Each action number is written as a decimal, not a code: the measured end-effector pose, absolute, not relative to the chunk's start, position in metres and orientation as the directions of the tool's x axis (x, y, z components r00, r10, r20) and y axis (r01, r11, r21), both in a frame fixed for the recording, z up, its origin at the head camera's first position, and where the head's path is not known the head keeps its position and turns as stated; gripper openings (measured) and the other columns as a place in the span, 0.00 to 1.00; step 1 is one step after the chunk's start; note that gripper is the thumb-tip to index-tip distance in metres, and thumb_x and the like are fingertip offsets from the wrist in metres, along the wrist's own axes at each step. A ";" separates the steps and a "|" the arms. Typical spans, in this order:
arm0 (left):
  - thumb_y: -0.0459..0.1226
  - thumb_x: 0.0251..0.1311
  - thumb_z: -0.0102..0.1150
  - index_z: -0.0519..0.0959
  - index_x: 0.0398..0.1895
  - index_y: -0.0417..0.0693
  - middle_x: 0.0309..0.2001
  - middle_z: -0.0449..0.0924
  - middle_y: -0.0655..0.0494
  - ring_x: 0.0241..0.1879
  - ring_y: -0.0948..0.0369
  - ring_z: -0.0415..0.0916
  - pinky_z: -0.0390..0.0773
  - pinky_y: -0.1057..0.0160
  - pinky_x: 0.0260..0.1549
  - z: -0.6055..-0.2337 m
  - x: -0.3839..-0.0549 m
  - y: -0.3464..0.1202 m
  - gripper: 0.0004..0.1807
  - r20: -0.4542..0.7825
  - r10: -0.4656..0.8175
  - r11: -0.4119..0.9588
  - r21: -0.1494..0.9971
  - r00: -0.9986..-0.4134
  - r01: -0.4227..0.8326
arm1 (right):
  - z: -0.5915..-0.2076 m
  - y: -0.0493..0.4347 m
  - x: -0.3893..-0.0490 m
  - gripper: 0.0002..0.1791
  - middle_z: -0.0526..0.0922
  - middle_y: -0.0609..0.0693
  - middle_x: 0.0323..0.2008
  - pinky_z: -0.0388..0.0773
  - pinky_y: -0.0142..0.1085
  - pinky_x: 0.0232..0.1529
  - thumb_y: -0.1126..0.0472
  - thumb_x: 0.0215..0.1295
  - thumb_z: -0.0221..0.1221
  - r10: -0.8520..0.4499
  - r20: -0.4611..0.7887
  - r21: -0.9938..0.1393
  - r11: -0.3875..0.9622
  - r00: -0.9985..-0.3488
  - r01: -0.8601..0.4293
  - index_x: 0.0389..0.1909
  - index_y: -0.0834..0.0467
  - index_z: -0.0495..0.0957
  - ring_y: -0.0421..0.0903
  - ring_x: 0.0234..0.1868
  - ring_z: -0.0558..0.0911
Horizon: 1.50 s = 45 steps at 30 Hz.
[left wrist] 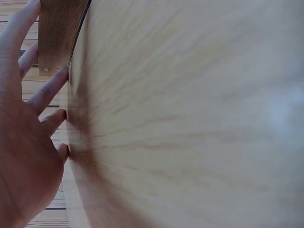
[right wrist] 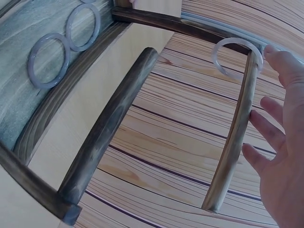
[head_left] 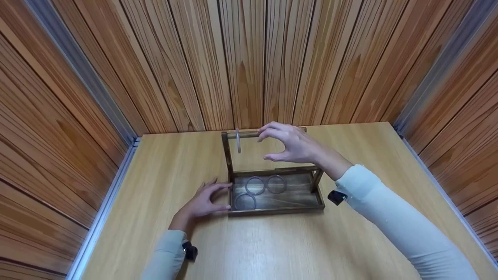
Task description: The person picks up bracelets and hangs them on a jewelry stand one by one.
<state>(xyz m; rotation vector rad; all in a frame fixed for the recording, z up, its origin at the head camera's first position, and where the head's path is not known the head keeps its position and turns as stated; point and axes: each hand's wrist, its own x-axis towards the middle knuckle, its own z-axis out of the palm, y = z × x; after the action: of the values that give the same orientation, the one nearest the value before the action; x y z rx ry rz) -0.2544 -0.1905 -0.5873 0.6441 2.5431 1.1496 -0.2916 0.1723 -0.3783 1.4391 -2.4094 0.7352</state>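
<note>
A dark wooden bangle stand (head_left: 276, 212) with a tray base stands on the table. One pale, translucent bangle (head_left: 238, 146) hangs on its upper rod (head_left: 249, 134), close to the left post (head_left: 227, 153). Three lavender bangles (head_left: 255, 193) lie flat in the tray. My right hand (head_left: 293, 146) hovers by the upper rod with curved fingers and thumb apart, holding nothing; in the right wrist view the fingertips are close to the rod, but contact is unclear. At the tray's left end, my left hand (head_left: 204, 200) rests its spread thumb and fingers against the side.
A shorter, lower rod (right wrist: 111, 123) reaches inward from the right post (head_left: 317, 179) and has a free end. Wood-plank walls (head_left: 249, 70) enclose the light wooden table (head_left: 268, 249) behind and at both sides. Small black wrist devices (head_left: 337, 197) sit at both cuffs.
</note>
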 end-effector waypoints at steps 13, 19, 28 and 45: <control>0.56 0.67 0.78 0.75 0.84 0.62 0.90 0.63 0.45 0.93 0.33 0.43 0.30 0.23 0.89 -0.591 -0.254 -0.191 0.43 -0.026 0.509 0.572 0.757 -0.860 0.316 | -0.383 0.183 -0.278 0.23 0.88 0.64 0.63 0.87 0.61 0.68 0.61 0.66 0.79 -0.772 0.474 -0.237 0.351 -0.423 -0.906 0.58 0.61 0.85 0.64 0.65 0.88; 0.54 0.68 0.78 0.74 0.84 0.60 0.91 0.60 0.46 0.93 0.34 0.43 0.31 0.23 0.89 -0.590 -0.252 -0.189 0.43 -0.013 0.506 0.564 0.762 -0.863 0.319 | -0.387 0.187 -0.275 0.21 0.89 0.64 0.62 0.89 0.60 0.64 0.60 0.67 0.78 -0.780 0.475 -0.215 0.346 -0.407 -0.913 0.58 0.60 0.85 0.64 0.64 0.89; 0.54 0.66 0.79 0.76 0.83 0.55 0.90 0.62 0.45 0.91 0.36 0.52 0.35 0.20 0.87 -0.592 -0.245 -0.188 0.43 0.033 0.493 0.566 0.747 -0.869 0.349 | -0.398 0.195 -0.266 0.23 0.89 0.62 0.64 0.89 0.59 0.66 0.62 0.65 0.79 -0.792 0.442 -0.239 0.350 -0.422 -0.906 0.59 0.58 0.85 0.63 0.66 0.89; 0.49 0.65 0.82 0.80 0.78 0.46 0.89 0.65 0.46 0.89 0.36 0.60 0.34 0.15 0.84 -0.593 -0.244 -0.187 0.41 0.102 0.492 0.520 0.762 -0.864 0.386 | -0.421 0.213 -0.252 0.24 0.89 0.59 0.62 0.90 0.59 0.62 0.63 0.62 0.80 -0.811 0.378 -0.261 0.370 -0.447 -0.892 0.58 0.57 0.85 0.61 0.64 0.90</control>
<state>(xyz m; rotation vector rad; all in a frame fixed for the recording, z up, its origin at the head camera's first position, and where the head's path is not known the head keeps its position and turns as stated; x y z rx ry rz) -0.2437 -0.1868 -0.5929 0.7630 2.6269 1.2671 -0.2523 0.2131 -0.4206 1.5366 -2.4411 0.6450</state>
